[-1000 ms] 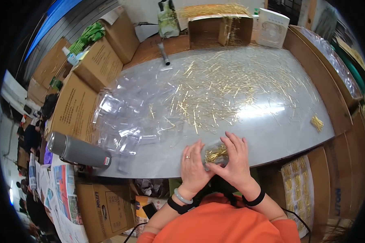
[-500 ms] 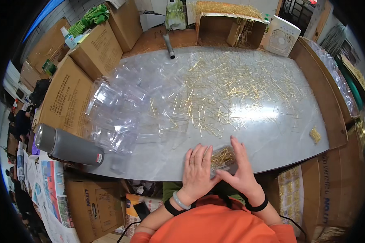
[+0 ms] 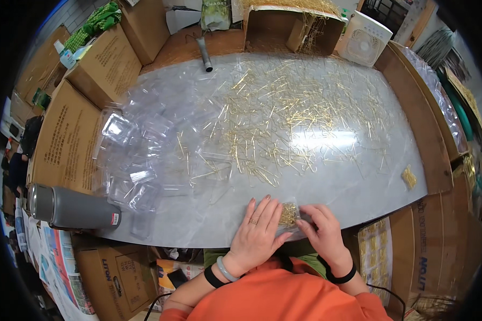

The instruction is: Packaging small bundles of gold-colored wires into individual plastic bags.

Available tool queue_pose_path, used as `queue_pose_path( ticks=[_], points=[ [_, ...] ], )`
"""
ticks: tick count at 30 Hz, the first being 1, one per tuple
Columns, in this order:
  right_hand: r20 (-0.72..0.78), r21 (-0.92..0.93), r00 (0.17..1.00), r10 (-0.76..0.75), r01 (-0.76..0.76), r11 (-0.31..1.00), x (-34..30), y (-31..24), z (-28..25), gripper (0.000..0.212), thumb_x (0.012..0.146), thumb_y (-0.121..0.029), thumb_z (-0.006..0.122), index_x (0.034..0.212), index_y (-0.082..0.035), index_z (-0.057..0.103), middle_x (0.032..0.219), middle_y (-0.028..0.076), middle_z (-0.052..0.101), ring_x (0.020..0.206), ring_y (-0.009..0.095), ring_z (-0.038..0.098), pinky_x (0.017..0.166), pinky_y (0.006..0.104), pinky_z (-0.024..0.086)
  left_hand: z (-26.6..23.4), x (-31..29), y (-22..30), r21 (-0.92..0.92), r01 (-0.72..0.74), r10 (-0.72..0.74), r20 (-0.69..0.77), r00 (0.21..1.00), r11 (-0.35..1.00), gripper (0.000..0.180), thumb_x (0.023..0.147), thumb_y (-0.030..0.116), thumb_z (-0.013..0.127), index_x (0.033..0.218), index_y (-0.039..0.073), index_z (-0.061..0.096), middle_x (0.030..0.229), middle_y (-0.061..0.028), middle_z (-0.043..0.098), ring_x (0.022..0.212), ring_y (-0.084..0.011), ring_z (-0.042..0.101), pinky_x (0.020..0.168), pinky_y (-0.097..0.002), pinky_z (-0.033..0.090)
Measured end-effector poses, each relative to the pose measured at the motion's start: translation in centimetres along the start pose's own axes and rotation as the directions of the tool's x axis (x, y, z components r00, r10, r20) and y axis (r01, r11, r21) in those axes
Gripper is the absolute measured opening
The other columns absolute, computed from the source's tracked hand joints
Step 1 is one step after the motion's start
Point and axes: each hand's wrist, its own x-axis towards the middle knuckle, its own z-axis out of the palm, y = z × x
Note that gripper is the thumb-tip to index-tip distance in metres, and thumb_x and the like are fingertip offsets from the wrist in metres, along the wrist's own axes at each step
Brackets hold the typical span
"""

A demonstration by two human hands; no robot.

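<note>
A small clear plastic box (image 3: 288, 214) packed with gold wire hooks lies at the table's near edge, between my hands. My left hand (image 3: 256, 227) rests flat along its left side, fingers stretched out and together. At its right edge, my right hand (image 3: 323, 231) has bent fingers and thumb closed on the clear plastic. Beyond my hands, many loose gold wire hooks (image 3: 305, 109) are spread across the grey table (image 3: 198, 222). Empty clear plastic boxes (image 3: 139, 134) are heaped to the left.
A grey bottle (image 3: 80, 208) lies at the near left. A small bundle of gold hooks (image 3: 408, 177) sits at the right. Cardboard boxes (image 3: 64, 139) line the left side; an open carton (image 3: 270, 32), a dark grey tube (image 3: 204, 53) and a white fan (image 3: 365, 38) stand behind.
My right hand has gone from outstretched fingers beside the box to bent fingers at its right edge. My left hand stays along the left side. The whole view has shifted slightly.
</note>
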Motion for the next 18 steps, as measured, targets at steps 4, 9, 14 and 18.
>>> queue_pose_path(
  ticks=[4,9,14,18],
  points=[
    [0.138,0.019,0.99,-0.018,0.016,1.0,1.6,0.0,-1.5,0.012,0.09,-0.008,0.072,0.097,-0.002,0.065,0.09,0.012,0.066,0.077,0.033,0.063,0.067,0.0385,0.051,0.0,-0.3,0.0,0.03,-0.019,0.02,-0.006,1.0,0.999,0.065,0.091,0.036,0.07,0.137,-0.006,0.051,0.141,-0.0187,0.05,0.137,-0.0364,0.045,0.117,-0.0577,0.031],
    [0.257,0.153,0.951,0.175,-0.219,0.964,2.0,-0.2,-2.7,0.012,0.093,-0.011,0.07,0.095,0.0,0.065,0.085,0.013,0.065,0.074,0.03,0.062,0.066,0.0364,0.05,0.2,-0.3,0.0,0.024,-0.019,0.019,-0.023,1.0,1.0,0.066,0.091,0.035,0.07,0.139,-0.005,0.05,0.141,-0.0187,0.05,0.136,-0.0368,0.045,0.117,-0.0584,0.031],
    [0.357,0.166,0.877,0.321,-0.397,0.902,3.3,-1.7,-3.4,0.011,0.094,-0.01,0.069,0.094,0.001,0.066,0.083,0.011,0.065,0.074,0.025,0.061,0.066,0.0339,0.048,0.6,-0.4,0.0,0.014,-0.012,0.013,-0.046,0.999,1.0,0.067,0.09,0.035,0.072,0.139,-0.004,0.049,0.142,-0.0191,0.048,0.137,-0.0379,0.045,0.117,-0.0595,0.03],
    [0.102,0.141,0.991,0.082,-0.096,0.985,1.5,-1.1,-0.2,0.012,0.094,-0.006,0.065,0.104,0.0,0.067,0.1,0.015,0.067,0.088,0.028,0.062,0.077,0.0358,0.049,0.4,-0.4,0.0,0.003,-0.024,0.024,-0.06,0.998,1.0,0.062,0.092,0.035,0.068,0.135,-0.006,0.052,0.142,-0.021,0.049,0.137,-0.037,0.044,0.118,-0.057,0.031]
  ],
)
